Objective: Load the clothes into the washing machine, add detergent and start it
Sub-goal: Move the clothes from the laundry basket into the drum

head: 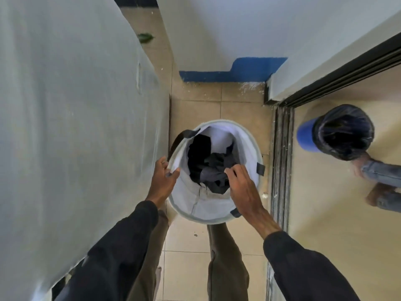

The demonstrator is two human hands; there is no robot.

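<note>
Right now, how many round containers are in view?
2: the white laundry basket at centre, and the blue bin past the door track, right. More may be hidden.

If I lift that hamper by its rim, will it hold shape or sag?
Likely sags a little: the hamper has creased, soft-looking fabric walls, though its rim keeps a round hoop. Probably light, with only a few dark clothes inside. It may tip if pulled by the left hand alone.

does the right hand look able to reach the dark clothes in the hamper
Probably yes. The right hand is over the open top of the hamper with its fingertips at the dark clothes, and nothing covers them. The left hand holds the rim on the other side, out of the way.
</note>
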